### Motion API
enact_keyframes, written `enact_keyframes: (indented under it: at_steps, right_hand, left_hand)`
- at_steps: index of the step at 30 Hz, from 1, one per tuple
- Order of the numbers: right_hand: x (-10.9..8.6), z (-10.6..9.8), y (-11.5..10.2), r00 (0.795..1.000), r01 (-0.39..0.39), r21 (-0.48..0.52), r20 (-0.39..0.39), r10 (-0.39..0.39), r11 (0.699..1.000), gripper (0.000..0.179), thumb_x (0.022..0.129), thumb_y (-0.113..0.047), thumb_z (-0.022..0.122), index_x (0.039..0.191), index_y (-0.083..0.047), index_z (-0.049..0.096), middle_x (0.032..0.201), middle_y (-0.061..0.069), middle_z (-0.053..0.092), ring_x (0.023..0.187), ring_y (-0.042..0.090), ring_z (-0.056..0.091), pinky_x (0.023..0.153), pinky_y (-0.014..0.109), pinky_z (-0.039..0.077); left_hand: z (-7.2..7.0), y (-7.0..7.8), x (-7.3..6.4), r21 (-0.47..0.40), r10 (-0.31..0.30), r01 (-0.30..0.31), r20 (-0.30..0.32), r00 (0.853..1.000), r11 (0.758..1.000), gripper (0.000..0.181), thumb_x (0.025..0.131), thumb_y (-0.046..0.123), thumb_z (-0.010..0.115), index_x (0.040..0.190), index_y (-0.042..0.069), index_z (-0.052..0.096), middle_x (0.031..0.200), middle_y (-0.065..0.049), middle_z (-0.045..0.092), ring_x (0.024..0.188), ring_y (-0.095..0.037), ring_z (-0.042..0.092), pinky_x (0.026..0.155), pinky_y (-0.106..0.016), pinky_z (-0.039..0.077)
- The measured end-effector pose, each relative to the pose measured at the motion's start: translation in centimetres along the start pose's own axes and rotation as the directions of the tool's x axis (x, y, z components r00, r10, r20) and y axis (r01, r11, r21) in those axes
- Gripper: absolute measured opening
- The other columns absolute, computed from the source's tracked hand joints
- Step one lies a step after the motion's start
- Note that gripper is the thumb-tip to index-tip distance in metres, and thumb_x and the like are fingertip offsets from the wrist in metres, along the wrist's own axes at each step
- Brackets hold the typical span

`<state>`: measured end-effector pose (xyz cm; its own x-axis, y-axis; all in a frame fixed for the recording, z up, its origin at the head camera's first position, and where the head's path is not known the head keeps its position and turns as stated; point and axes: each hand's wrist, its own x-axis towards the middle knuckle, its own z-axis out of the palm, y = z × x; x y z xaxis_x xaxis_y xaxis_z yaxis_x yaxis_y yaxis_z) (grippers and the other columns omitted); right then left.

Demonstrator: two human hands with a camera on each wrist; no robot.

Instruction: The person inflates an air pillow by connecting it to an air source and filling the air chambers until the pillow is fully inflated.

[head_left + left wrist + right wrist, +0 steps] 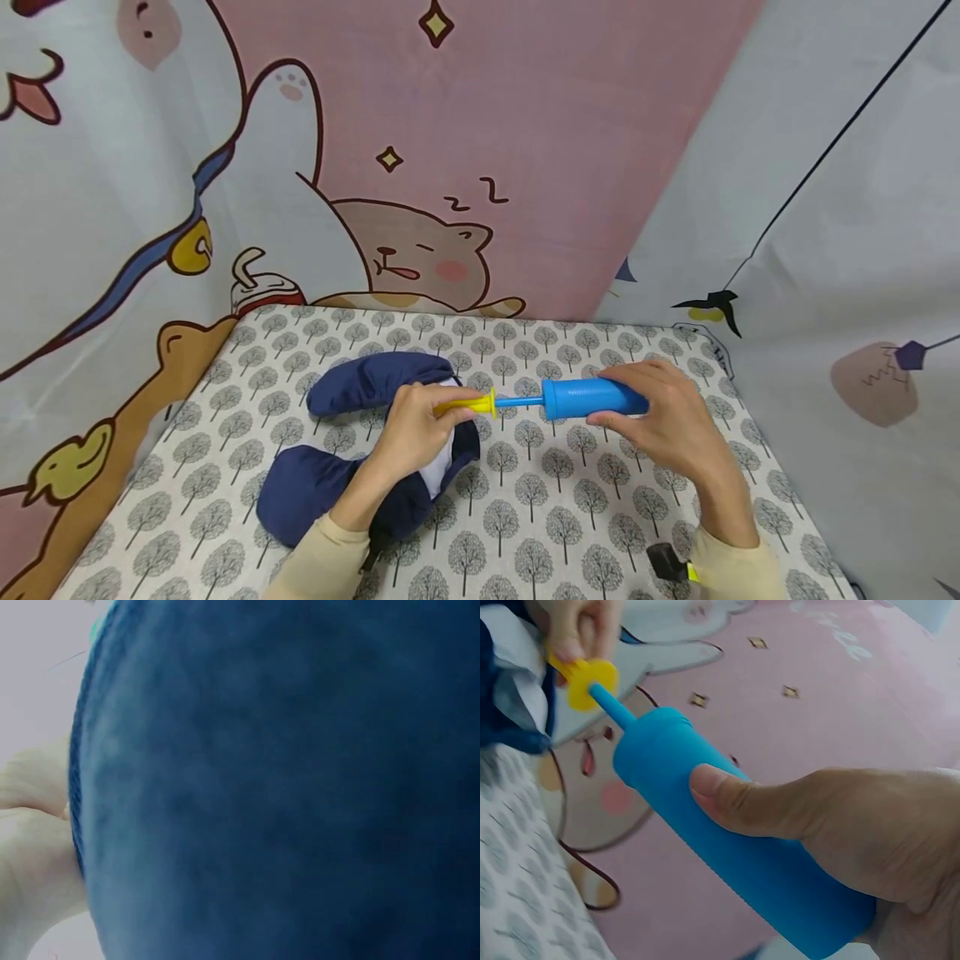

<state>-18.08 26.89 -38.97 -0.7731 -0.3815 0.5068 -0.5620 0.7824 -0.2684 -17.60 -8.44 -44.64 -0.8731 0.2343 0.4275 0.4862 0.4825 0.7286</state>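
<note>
Blue hand pump (585, 398), rod partly out
Ribbed barrel (731, 851), thin blue rod (520, 402), yellow end piece (492, 403) pointing left; gripped at both ends.

B/w tree-print cloth (551, 537); pink/wht cartoon backdrop (570, 150) behind.

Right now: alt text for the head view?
A person's left hand grips the yellow handle of a blue hand pump, its rod showing, while the right hand holds the barrel. A navy U-shaped cushion, partly hidden by the left hand, lies on tree-print cloth before a cartoon-animal backdrop.
</note>
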Motion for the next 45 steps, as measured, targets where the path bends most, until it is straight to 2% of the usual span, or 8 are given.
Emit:
enact_keyframes:
  at_steps: [4,10,16,22,27,33,38,45]
  right_hand:
    - [-0.8,-1.4,1.8,1.0,-0.017,0.002,-0.001,0.017,1.0,0.062,0.072,-0.025,0.108,0.127,-0.015,0.084,0.121,0.007,0.086,0.114,0.03,0.069,0.094,0.05,0.052]
    - [-1.8,-3.1,4.0,0.998,-0.07,0.009,0.006,0.07,0.998,0.062,0.075,-0.023,0.107,0.131,-0.018,0.083,0.124,0.006,0.084,0.119,0.016,0.059,0.096,0.031,0.045]
    - [-2.1,-3.8,4.9,0.997,-0.076,0.002,-0.002,0.076,0.997,0.064,0.073,-0.023,0.108,0.132,-0.016,0.084,0.125,0.009,0.084,0.12,0.02,0.059,0.096,0.027,0.042]
    - [-1.2,-2.8,3.4,1.0,-0.023,-0.022,0.005,0.023,1.0,0.062,0.071,-0.024,0.109,0.127,-0.015,0.085,0.118,0.006,0.086,0.111,0.023,0.065,0.09,0.036,0.049]
    - [-0.6,-1.3,1.7,1.0,0.015,0.005,-0.002,-0.015,1.0,0.06,0.071,-0.022,0.108,0.124,-0.008,0.085,0.116,0.009,0.087,0.11,0.032,0.071,0.09,0.049,0.052]
    - [0.1,0.3,-0.3,0.998,0.054,-0.004,-0.03,-0.054,0.999,0.059,0.07,-0.025,0.109,0.12,-0.005,0.086,0.113,0.011,0.087,0.105,0.031,0.072,0.086,0.05,0.057]
    - [0.7,1.9,-1.8,0.995,0.092,-0.003,-0.048,-0.092,0.996,0.058,0.07,-0.026,0.109,0.118,-0.004,0.086,0.113,0.013,0.087,0.1,0.03,0.071,0.085,0.047,0.055]
    - [1.0,3.8,-3.8,0.988,0.127,-0.057,-0.076,-0.131,0.99,0.06,0.072,-0.036,0.107,0.116,-0.001,0.085,0.109,0.015,0.087,0.095,0.031,0.072,0.083,0.047,0.057]
  left_hand:
    - [-0.1,0.0,0.0,-0.01,-0.005,0.005,0.007,1.0,1.0,0.031,0.095,0.005,0.089,0.123,0.017,0.089,0.112,-0.008,0.089,0.061,0.0,0.053,0.063,-0.02,0.046]
    - [-0.2,0.1,0.2,0.002,0.006,-0.006,0.009,1.0,1.0,0.031,0.095,0.005,0.089,0.123,0.017,0.089,0.111,-0.007,0.089,0.058,0.001,0.046,0.063,-0.02,0.045]
    - [0.2,0.2,0.1,0.014,0.003,-0.003,-0.011,1.0,1.0,0.029,0.095,0.006,0.089,0.122,0.015,0.089,0.109,-0.007,0.089,0.061,0.0,0.048,0.067,-0.02,0.044]
    - [0.7,0.7,0.0,0.112,0.042,-0.035,-0.063,0.997,0.993,0.028,0.093,0.009,0.091,0.12,0.016,0.09,0.102,-0.003,0.089,0.064,-0.002,0.043,0.078,-0.027,0.035]
    - [0.7,0.9,0.0,0.13,0.05,-0.039,-0.082,0.995,0.991,0.027,0.091,0.009,0.091,0.118,0.015,0.091,0.098,-0.002,0.089,0.064,-0.003,0.039,0.08,-0.029,0.031]
    - [0.7,0.8,-0.1,0.136,0.049,-0.039,-0.077,0.996,0.99,0.029,0.091,0.009,0.091,0.118,0.016,0.091,0.097,-0.002,0.089,0.063,-0.002,0.037,0.081,-0.031,0.03]
    - [0.7,0.6,-0.1,0.136,0.058,-0.047,-0.082,0.995,0.99,0.028,0.091,0.009,0.091,0.118,0.016,0.091,0.097,-0.003,0.089,0.061,-0.001,0.033,0.081,-0.03,0.031]
    - [0.7,1.0,-0.3,0.112,0.028,-0.02,-0.075,0.997,0.994,0.029,0.09,0.005,0.092,0.117,0.015,0.091,0.099,-0.003,0.089,0.062,-0.001,0.04,0.083,-0.031,0.034]
